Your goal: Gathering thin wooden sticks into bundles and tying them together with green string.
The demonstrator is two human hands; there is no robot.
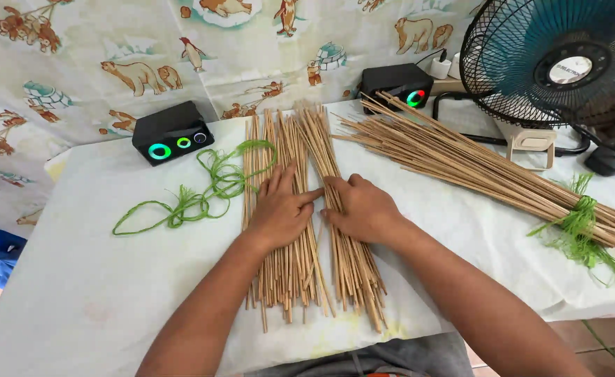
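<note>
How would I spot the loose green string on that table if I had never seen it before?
Start at the white table and find the black box with green glowing rings at its far left. Just in front lies the green string, a loose, tangled loop beside the sticks under the left hand. Unlike the other green twine, it binds nothing.

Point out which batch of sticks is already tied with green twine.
The long bundle of sticks lying diagonally on the right, bound near its lower end with green twine. The loose sticks under both hands are untied.
</note>
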